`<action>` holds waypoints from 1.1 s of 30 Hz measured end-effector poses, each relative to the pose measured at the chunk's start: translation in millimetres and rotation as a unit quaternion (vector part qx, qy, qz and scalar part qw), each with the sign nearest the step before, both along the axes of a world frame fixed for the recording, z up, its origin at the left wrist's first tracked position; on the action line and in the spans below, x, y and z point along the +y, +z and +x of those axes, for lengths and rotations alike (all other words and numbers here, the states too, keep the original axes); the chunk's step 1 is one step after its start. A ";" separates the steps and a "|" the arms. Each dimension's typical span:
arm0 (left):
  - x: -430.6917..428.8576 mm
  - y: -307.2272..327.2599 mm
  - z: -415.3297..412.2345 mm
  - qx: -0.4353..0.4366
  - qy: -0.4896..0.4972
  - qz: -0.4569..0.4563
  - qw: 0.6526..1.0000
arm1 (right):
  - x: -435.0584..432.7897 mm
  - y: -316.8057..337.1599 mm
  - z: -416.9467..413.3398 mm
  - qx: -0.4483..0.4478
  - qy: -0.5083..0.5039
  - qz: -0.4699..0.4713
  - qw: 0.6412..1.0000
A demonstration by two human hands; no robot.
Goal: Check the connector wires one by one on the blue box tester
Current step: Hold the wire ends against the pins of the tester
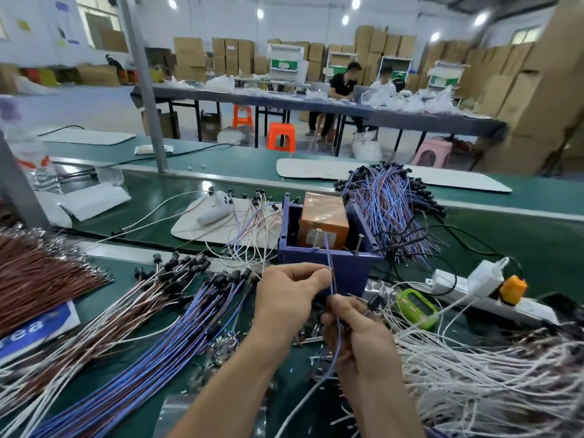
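The blue box tester (341,267) stands in the middle of the green bench, with an orange-brown block (322,221) inside and metal pins on its front rim. My left hand (290,295) pinches the upper part of a thin blue and red connector wire (330,273), whose tip reaches up to the tester's pins. My right hand (357,336) grips the same wire lower down; the wire trails past my wrist toward the bench's front edge. Both hands are just in front of the tester.
Blue and brown wires with black plugs (151,336) fan out at the left. White wires (474,368) are heaped at the right, and a blue-red bundle (392,203) lies behind the tester. A power strip (467,289) and a green device (417,306) sit to the right. People work at a far table.
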State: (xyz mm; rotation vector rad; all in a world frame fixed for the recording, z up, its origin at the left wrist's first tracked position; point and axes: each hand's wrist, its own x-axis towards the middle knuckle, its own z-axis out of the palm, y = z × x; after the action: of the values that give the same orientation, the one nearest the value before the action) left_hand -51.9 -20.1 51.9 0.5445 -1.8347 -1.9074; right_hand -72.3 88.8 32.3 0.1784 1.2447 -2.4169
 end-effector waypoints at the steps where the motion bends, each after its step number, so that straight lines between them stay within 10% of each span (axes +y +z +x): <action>1: 3.1 -1.0 -4.6 0.001 0.001 0.004 1.000 | 0.1 -1.3 -1.0 0.001 -0.009 0.011 1.000; 33: 7.8 -29.8 -14.1 0.046 0.071 0.017 0.996 | 3.2 -11.2 -12.0 -0.015 -0.170 0.048 0.984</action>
State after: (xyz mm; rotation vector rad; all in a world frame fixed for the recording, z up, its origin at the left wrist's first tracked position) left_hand -66.0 -12.3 22.1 0.5732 -1.6631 -1.8406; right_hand -84.2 91.9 21.1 0.4896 1.4166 -2.6244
